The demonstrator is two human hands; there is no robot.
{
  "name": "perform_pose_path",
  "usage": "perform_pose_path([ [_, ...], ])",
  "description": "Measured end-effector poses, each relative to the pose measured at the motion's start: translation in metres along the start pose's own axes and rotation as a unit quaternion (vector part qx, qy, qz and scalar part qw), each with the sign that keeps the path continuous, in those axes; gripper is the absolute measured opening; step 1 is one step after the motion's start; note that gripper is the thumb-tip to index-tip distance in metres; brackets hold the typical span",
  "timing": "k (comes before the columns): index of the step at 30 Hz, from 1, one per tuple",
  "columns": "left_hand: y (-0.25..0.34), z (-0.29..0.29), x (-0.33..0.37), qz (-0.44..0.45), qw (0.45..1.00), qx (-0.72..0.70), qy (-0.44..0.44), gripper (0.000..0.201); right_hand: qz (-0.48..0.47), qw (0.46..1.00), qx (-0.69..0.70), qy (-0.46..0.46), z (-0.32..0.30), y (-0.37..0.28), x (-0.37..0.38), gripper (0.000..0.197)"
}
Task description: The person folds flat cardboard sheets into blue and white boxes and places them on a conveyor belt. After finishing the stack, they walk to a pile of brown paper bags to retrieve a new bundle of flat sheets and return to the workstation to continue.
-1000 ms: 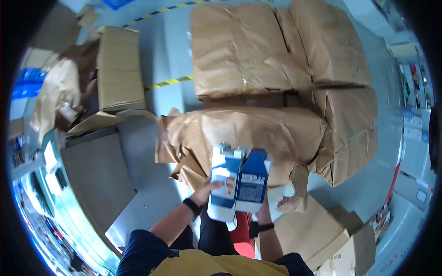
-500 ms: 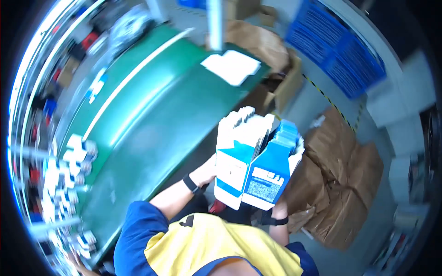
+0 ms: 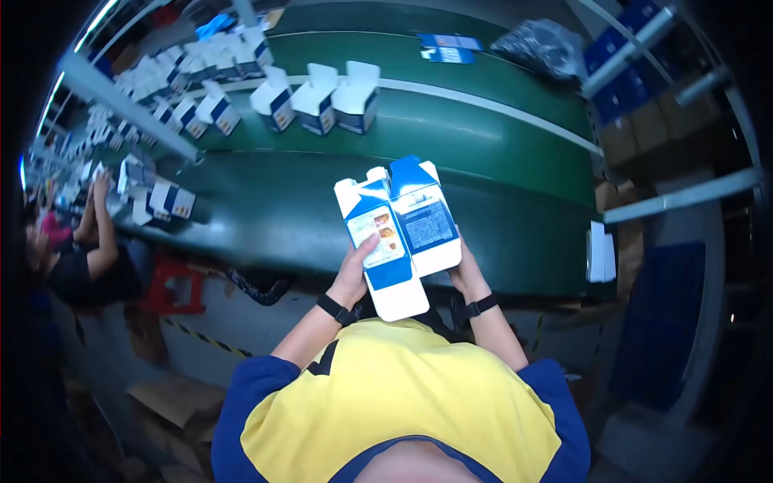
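Observation:
In front of my chest, over the near edge of the green conveyor bench, I hold a stack of flattened blue-and-white cartons (image 3: 429,224) with their flaps sticking out. My left hand (image 3: 354,270) grips the stack's left side, its thumb lying across the printed front panel. On the opposite side my right hand (image 3: 467,272) is closed around the edge, its fingers mostly hidden beneath. Beyond, on the belt, stand several opened cartons (image 3: 357,101) with white flaps raised.
The green bench (image 3: 499,181) spans the front. More cartons (image 3: 165,197) sit at its left, near a co-worker (image 3: 88,262) and a red stool (image 3: 179,283). A grey plastic bag (image 3: 539,50) lies at the far right. White sheets (image 3: 600,251) rest at the right end, beside a metal post (image 3: 684,193).
My view has swung left from the brown cardboard and floor to face the bench squarely. The carton stack has turned with me, still in both hands.

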State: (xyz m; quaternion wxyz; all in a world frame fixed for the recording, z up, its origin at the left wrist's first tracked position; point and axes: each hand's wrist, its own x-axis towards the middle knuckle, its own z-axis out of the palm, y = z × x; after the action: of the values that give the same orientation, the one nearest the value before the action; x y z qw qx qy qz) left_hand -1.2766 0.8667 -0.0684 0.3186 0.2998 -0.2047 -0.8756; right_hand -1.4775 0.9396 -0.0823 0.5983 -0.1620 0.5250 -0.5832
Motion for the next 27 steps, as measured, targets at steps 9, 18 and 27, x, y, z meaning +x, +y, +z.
perform_pose_path([
  [9,-0.025,0.033,0.006,0.025,0.977,0.069,0.202,0.080,0.196,0.957,-0.185,-0.109,-0.008,-0.065,0.164,0.054],
  [18,0.042,-0.042,0.013,0.294,0.847,0.192,0.400,0.073,0.036,0.959,-0.277,-0.043,-0.107,-0.060,0.102,0.036],
  [27,0.118,-0.057,0.163,0.012,0.914,0.360,0.188,0.066,0.210,0.965,-0.124,-0.101,-0.088,0.006,-0.009,0.045],
])
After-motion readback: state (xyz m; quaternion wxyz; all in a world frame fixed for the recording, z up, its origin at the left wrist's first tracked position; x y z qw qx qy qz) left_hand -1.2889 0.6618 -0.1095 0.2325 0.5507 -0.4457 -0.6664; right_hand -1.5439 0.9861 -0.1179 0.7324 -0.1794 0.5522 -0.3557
